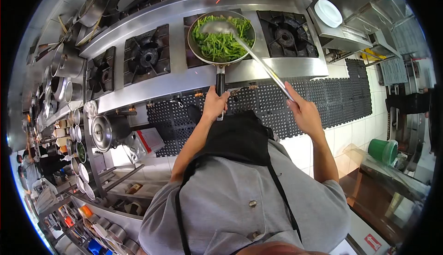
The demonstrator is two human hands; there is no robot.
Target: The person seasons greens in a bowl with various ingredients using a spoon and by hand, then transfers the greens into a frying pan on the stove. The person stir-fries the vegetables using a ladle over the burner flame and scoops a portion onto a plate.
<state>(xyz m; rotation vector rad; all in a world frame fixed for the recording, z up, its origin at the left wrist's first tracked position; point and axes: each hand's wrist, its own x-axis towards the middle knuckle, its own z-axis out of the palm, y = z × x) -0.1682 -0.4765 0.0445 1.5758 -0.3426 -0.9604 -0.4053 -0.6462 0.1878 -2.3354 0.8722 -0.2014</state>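
A frying pan full of chopped green vegetables sits over a burner on the steel stove. My left hand is closed around the pan's black handle. In my right hand is the long metal handle of a ladle, gripped near its end. The ladle's bowl rests on the greens, toward the back left of the pan. The burner under the pan is mostly hidden.
Bare burners flank the pan, one on the right and one on the left. White plates are stacked at the back right. A lidded pot stands low on the left. Black rubber matting covers the floor.
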